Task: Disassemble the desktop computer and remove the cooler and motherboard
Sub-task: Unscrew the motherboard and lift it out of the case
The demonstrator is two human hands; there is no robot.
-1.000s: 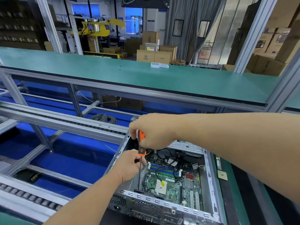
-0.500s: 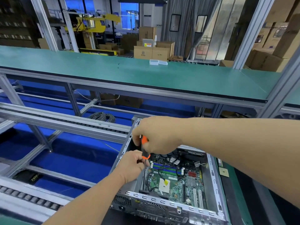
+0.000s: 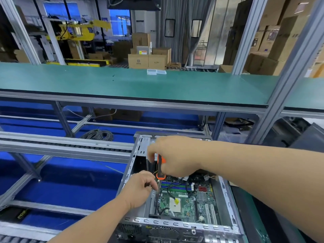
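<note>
An open grey desktop case (image 3: 226, 206) lies at the bottom centre with its green motherboard (image 3: 185, 202) exposed, showing blue memory slots, black cables and a bare CPU socket. My right hand (image 3: 175, 156) grips the orange-and-black handle of a screwdriver (image 3: 160, 168), held upright above the board's left side. My left hand (image 3: 140, 188) is just below, fingers curled at the screwdriver's thin shaft near the case's left wall. No cooler is visible on the board.
A green workbench shelf (image 3: 140, 85) spans the frame above, with small clear plastic boxes (image 3: 156, 71) on it. Grey aluminium rails (image 3: 61, 146) and a blue surface lie to the left, with a cable coil (image 3: 98, 135). Cardboard boxes stand in the background.
The view has tilted so the case sits lower and further right. My right hand has shifted slightly on the screwdriver handle; my left hand stays at the shaft.
</note>
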